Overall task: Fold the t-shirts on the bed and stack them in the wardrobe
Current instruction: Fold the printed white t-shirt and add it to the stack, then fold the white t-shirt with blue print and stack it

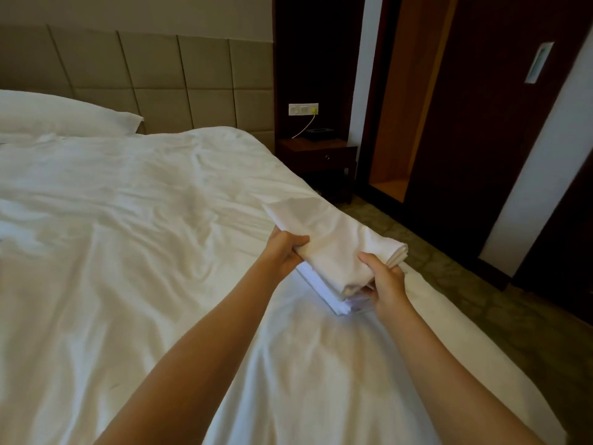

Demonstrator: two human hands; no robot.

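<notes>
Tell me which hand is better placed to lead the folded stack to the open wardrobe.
Probably the right hand: it grips the folded t-shirts with thumb on top and fingers beneath, on the side nearer the wardrobe. The left hand holds the opposite edge, farther away over the bed.

The folded t-shirts (333, 252) sit between your left hand (284, 252) and right hand (386, 284), seemingly on the bed (128, 252) at its right edge. The pillow (64, 114) lies far left against the headboard (160, 65); the nightstand (316, 152) and wardrobe (398, 123) stand beyond, to the right.
</notes>
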